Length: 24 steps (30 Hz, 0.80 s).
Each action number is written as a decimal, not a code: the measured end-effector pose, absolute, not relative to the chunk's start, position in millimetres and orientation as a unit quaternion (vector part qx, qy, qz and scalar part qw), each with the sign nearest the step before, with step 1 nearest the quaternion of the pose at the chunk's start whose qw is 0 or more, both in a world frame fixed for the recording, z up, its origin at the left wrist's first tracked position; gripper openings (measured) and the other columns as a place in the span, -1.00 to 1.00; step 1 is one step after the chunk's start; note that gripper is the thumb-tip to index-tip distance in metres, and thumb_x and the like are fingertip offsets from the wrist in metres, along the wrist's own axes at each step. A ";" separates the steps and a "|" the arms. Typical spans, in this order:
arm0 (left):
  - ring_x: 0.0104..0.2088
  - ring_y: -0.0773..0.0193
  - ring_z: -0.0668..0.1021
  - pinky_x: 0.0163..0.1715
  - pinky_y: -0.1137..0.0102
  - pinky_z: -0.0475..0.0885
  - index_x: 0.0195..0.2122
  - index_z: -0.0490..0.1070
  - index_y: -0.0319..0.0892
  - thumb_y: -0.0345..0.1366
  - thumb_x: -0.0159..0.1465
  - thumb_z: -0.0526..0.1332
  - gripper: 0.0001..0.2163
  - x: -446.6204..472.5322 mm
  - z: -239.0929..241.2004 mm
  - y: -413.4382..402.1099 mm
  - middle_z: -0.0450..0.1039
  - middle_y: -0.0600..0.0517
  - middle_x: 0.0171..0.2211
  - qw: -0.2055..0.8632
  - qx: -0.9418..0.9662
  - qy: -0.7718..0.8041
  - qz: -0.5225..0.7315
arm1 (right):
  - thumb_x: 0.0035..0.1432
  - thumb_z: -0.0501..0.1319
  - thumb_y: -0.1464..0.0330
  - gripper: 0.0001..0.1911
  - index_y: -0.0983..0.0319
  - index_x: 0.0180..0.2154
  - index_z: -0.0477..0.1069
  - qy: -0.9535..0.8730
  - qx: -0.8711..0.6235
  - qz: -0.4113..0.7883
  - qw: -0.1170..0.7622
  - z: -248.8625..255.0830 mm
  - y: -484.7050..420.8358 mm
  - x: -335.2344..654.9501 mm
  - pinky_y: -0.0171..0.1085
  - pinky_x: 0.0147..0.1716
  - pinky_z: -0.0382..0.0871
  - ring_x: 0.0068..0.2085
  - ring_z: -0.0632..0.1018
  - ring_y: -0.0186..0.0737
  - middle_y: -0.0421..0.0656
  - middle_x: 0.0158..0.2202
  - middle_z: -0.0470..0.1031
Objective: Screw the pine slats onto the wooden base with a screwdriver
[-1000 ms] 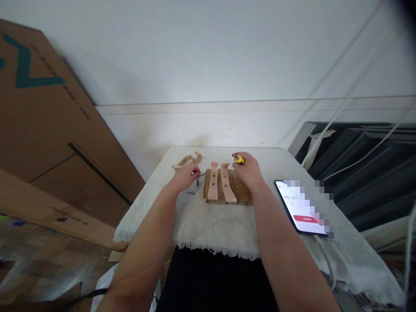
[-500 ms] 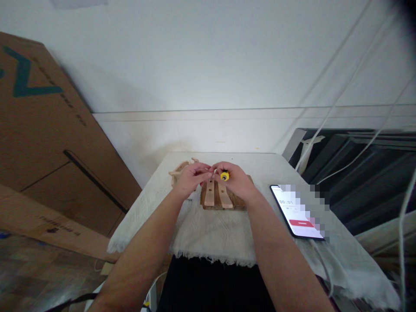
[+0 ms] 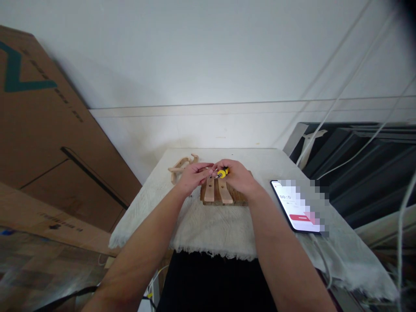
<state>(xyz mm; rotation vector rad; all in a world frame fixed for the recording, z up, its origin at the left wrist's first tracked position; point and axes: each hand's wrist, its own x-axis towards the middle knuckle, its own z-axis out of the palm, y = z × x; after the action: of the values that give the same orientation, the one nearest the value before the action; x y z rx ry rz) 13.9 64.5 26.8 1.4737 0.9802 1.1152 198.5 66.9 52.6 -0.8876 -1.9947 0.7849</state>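
My right hand (image 3: 236, 174) is closed around a yellow and black screwdriver (image 3: 222, 173), whose metal tip points left towards my other hand. The fingers of my left hand (image 3: 194, 175) are pinched together, nearly touching the right fingertips; whatever lies between them is too small to make out. Beneath both hands is a brown wooden board (image 3: 239, 198). Two pale wooden pieces with holes, a left one (image 3: 209, 194) and a right one (image 3: 225, 195), lie side by side on it, their far ends hidden by my fingers. More curved wooden pieces (image 3: 177, 169) rest beyond my left hand.
A whitish fringed cloth (image 3: 214, 229) covers the table. On the right lies a phone (image 3: 292, 206) with a lit screen. A tall cardboard box (image 3: 42, 134) stands at the left. White wall (image 3: 208, 65) rises behind; dark panels (image 3: 364, 160) and cables are at right.
The screwdriver has turned in my right hand, from pointing nearly at me to pointing left, closer to the left fingertips. My view has shifted slightly.
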 end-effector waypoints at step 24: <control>-0.36 0.29 0.44 -0.32 0.39 0.31 -0.46 0.50 -0.26 -0.04 0.36 0.02 -0.54 11.9 21.9 59.8 0.40 -0.02 -0.41 0.180 0.841 0.408 0.307 | -0.05 0.21 0.50 -0.80 0.27 -0.32 0.52 -0.793 -0.533 0.140 0.260 54.2 71.2 214.7 -0.29 -0.27 0.29 -0.25 0.54 -0.15 -0.04 -0.29 0.60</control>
<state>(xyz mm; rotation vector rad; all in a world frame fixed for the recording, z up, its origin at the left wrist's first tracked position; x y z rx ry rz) 11.9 59.8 21.9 2.3761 1.1531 0.8670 214.7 71.2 54.2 -1.4427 -2.1488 0.3785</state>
